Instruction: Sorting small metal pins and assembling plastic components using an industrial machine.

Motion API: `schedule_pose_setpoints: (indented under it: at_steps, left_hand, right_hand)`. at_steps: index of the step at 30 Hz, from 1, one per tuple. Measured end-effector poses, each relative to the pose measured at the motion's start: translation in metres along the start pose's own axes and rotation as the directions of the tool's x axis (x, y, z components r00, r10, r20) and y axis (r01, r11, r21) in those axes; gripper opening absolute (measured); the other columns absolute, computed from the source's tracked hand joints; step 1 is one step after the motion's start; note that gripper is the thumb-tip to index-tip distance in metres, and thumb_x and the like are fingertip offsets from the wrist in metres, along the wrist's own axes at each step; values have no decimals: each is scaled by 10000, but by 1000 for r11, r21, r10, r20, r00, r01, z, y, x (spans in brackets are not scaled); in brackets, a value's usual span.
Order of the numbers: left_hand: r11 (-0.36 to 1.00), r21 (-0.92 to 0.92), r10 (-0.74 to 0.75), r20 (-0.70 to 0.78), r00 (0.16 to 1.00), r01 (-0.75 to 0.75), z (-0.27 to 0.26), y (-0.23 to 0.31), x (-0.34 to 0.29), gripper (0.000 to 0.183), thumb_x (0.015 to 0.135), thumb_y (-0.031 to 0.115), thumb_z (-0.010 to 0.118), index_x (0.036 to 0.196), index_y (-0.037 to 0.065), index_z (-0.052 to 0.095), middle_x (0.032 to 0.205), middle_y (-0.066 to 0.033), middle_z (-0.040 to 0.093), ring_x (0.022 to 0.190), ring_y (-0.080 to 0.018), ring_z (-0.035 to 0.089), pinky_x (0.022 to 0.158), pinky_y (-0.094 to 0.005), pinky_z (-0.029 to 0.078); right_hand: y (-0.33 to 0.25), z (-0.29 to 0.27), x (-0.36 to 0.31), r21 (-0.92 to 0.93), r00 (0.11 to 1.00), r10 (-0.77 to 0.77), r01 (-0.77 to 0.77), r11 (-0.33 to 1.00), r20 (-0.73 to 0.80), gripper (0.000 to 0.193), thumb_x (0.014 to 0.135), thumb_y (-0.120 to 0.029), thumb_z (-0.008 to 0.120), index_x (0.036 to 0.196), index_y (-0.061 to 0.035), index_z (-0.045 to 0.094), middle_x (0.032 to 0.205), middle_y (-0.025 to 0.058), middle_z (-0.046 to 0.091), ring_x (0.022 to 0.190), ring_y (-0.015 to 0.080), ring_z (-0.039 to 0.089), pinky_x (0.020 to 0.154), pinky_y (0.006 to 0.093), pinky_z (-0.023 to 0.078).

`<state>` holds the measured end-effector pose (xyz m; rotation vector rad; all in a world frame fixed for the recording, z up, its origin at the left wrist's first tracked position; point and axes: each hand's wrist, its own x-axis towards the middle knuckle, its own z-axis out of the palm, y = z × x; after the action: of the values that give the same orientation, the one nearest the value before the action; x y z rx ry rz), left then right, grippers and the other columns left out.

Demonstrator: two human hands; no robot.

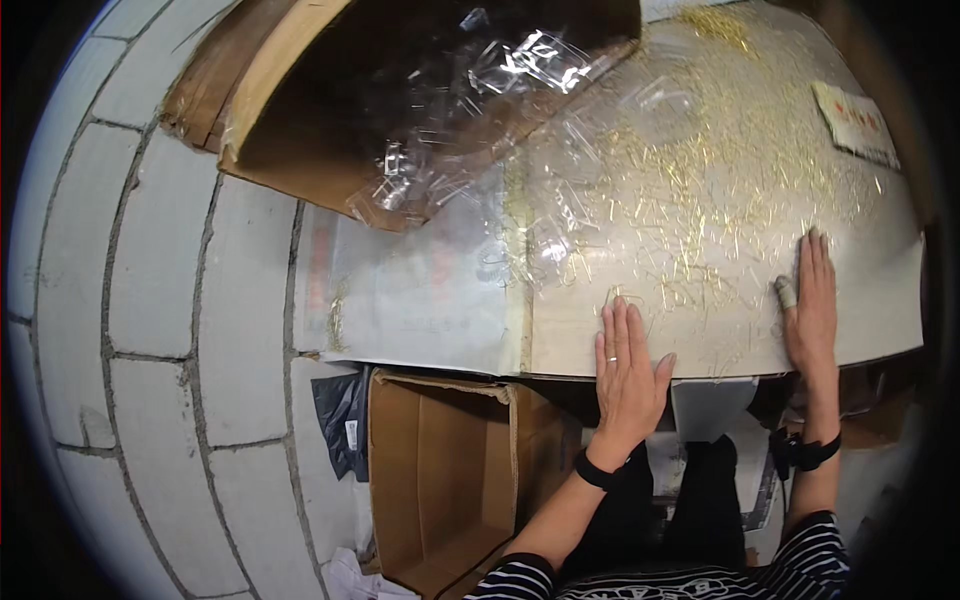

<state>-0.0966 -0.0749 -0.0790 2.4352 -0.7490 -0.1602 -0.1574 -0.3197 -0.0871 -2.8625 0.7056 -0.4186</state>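
My left hand lies flat near the front edge of the table, its fingers stretched out and a ring on one of them. To the right, my right hand also rests flat on the board, fingers extended, with a pale wrap round the thumb. Neither hand holds anything. Many thin gold-coloured wire pieces are scattered over the board beyond and between my hands. A few lie by the left fingertips. Small clear plastic pieces spread to the left of the wires.
A large cardboard box lies tipped at the back left, clear plastic pieces spilling from its mouth. A printed packet sits at the far right. Below the table edge stands an open cardboard box beside a black bag.
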Motion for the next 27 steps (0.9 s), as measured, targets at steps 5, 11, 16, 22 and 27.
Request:
schedule_pose_setpoints:
  at_steps: [5, 11, 16, 22, 27]
  left_hand:
    - [997, 66, 64, -228, 971, -50, 14, -3, -8, 645, 877, 245, 464, 1363, -59, 170, 1435, -223, 157, 1332, -369, 145, 1058, -473, 127]
    - [904, -343, 83, -440, 894, -253, 9, -32, -9, 521, 915, 246, 424, 1324, -47, 287, 1397, -214, 260, 1308, -321, 236, 1060, -371, 186]
    - [834, -551, -262, -455, 851, -38, -88, -91, 9, 500, 894, 180, 469, 1286, -85, 308, 1344, -238, 333, 1266, -321, 307, 1056, -359, 215]
    - [944, -149, -329, -365, 871, 295, -176, -265, 28, 602, 865, 234, 492, 1296, -115, 258, 1370, -274, 257, 1294, -357, 232, 1069, -372, 185]
    - [906, -116, -422, -191, 886, 406, -203, -327, 59, 723, 864, 315, 459, 1363, -79, 114, 1434, -254, 105, 1347, -345, 73, 1094, -353, 115]
  right_hand:
    - [1, 5, -6, -8, 998, -17, 17, 1000, -52, 531, 872, -215, 471, 1312, 40, 317, 1394, 189, 286, 1312, 313, 228, 1075, 364, 190]
    - [6, 19, 5, -45, 997, -39, 36, 998, -71, 574, 870, -305, 455, 1295, 57, 324, 1380, 209, 296, 1298, 329, 247, 1067, 386, 207]
    - [1, 8, 4, -79, 999, -1, -2, 997, -38, 588, 886, -325, 423, 1315, 53, 286, 1391, 202, 277, 1306, 321, 233, 1069, 385, 202]
    - [-5, 4, -6, -66, 999, 35, -33, 997, 25, 579, 893, -302, 415, 1323, 57, 270, 1403, 200, 256, 1316, 316, 212, 1077, 378, 181]
    - [-7, 10, -7, -74, 1000, -1, 3, 997, 28, 581, 885, -274, 436, 1339, 39, 255, 1415, 180, 246, 1323, 304, 203, 1081, 373, 169]
